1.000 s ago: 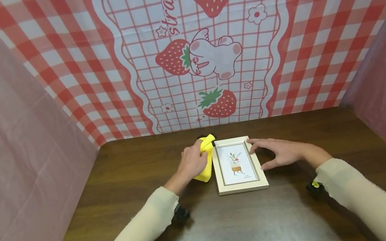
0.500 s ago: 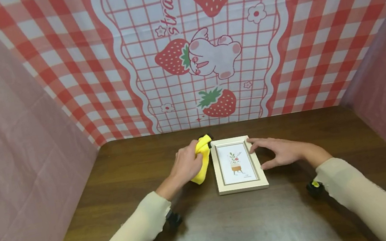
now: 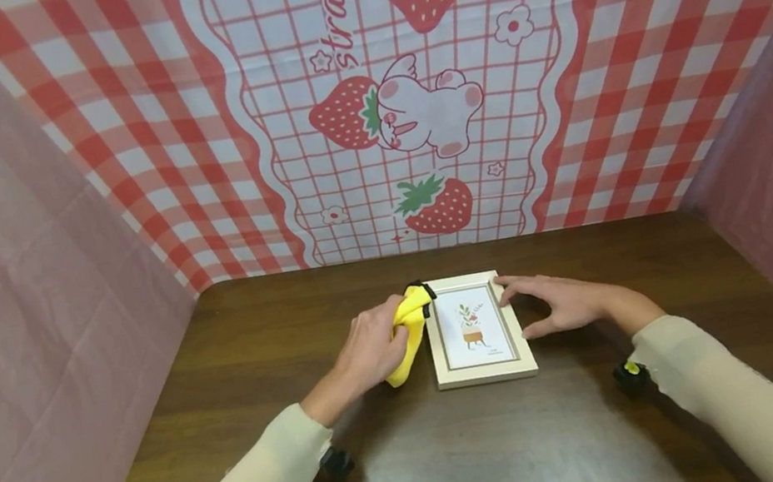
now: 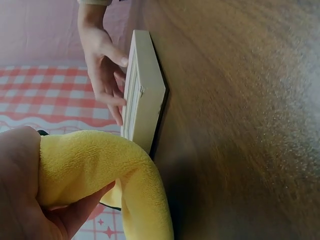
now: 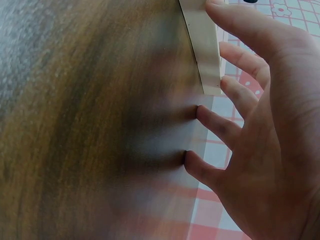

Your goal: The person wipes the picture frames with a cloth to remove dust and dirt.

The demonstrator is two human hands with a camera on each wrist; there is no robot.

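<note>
A cream picture frame lies face up on the table, showing a potted-plant print. My left hand grips a folded yellow cloth with dark edging at the frame's left side. The cloth's top end overlaps the frame's upper left border in the head view; in the left wrist view the cloth hangs in a loop from the fingers. Along the frame's right border, my right hand spreads its thumb and fingers, with thumb and some fingertips touching the rim. Two other fingertips of this hand rest at the tabletop.
The brown wooden table reaches back to a red-and-white checked strawberry cloth. Pink drapes close in both sides. Small dark devices sit under both wrists.
My left hand has shifted left and toward the body with the cloth, whose dark-edged top has swung back over the frame's border. The right hand and the frame stay in place.
</note>
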